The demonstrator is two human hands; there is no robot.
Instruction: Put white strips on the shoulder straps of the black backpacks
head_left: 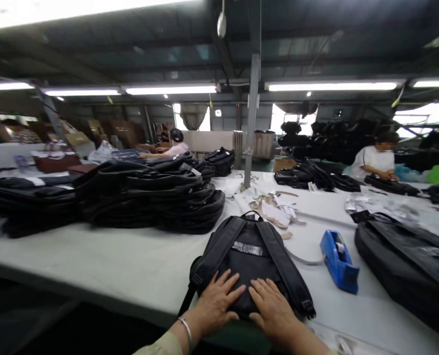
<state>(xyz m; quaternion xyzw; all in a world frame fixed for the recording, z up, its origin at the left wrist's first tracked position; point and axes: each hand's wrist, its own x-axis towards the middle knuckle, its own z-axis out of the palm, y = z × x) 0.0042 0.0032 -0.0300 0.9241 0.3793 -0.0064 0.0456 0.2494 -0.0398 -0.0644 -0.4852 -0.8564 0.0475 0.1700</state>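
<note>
A black backpack lies on the white table before me, its two shoulder straps facing up and its top handle pointing away. Across its upper back is a strip of shiny clear plastic or tape. My left hand rests flat on the lower left of the back panel, fingers spread, a bangle on the wrist. Beside it, my right hand presses flat on the lower right, fingers stretched out. Neither hand grips anything. The bag's underside is hidden.
Stacked black bags fill the table's left side. To the right stand a blue tape dispenser and another black backpack. Paper and strap scraps lie beyond the bag, near a grey post. Co-workers sit farther back.
</note>
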